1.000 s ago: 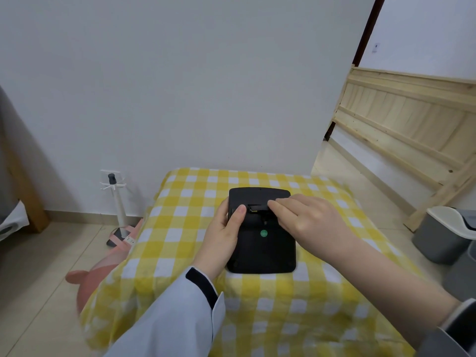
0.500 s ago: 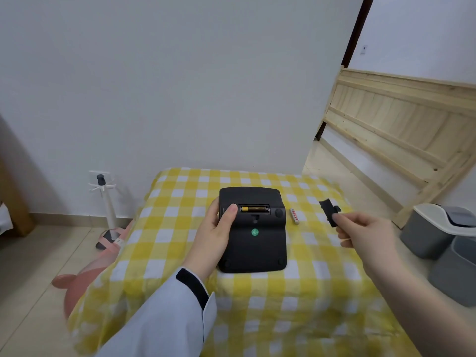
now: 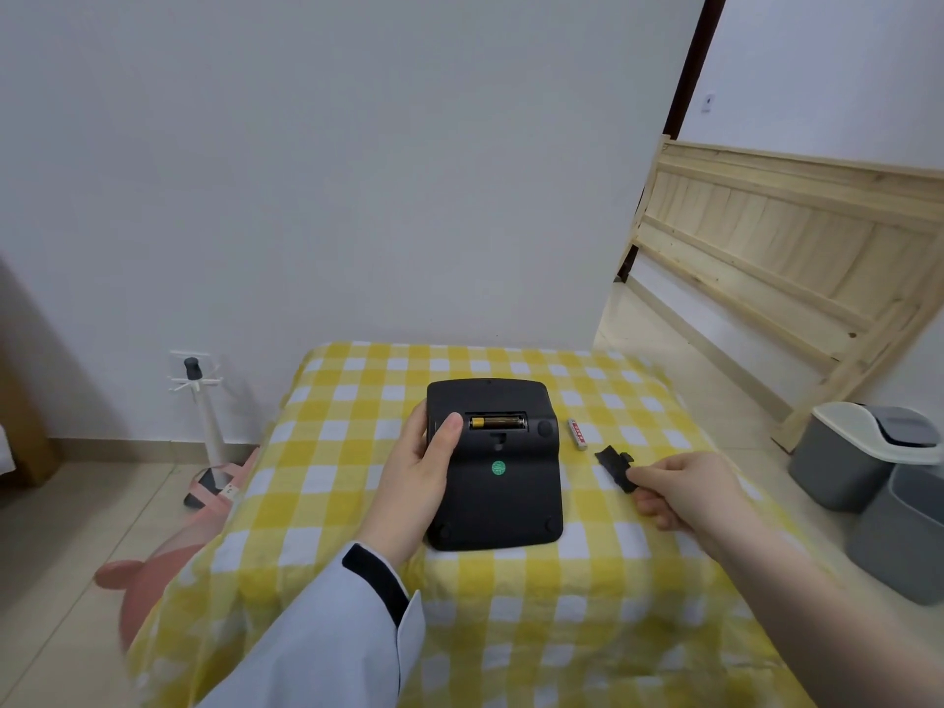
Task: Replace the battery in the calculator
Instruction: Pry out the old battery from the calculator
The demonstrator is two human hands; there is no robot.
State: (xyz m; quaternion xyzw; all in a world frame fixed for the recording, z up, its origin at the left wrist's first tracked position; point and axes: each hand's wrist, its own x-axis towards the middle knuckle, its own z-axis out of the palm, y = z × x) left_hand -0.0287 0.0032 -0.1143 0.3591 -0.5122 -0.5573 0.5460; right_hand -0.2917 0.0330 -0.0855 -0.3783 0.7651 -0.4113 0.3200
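A black calculator (image 3: 503, 482) lies face down on the yellow checked cloth (image 3: 511, 605). Its battery bay is uncovered, and a gold and black battery (image 3: 496, 422) sits inside. My left hand (image 3: 419, 467) grips the calculator's left edge, thumb resting beside the bay. To the right, my right hand (image 3: 679, 490) pinches the small black battery cover (image 3: 615, 465), which lies low against the cloth. A second battery (image 3: 578, 434), white with red print, lies on the cloth just right of the calculator.
Grey bins (image 3: 868, 452) stand on the floor at the right. A wooden bed frame (image 3: 797, 258) leans on the right wall. A white stand (image 3: 204, 411) and a pink object (image 3: 148, 580) sit on the floor at the left.
My right hand pulled the cover off the battery bay, carried it to the right and lowered it to the cloth. The battery inside came into view. My left hand kept its grip.
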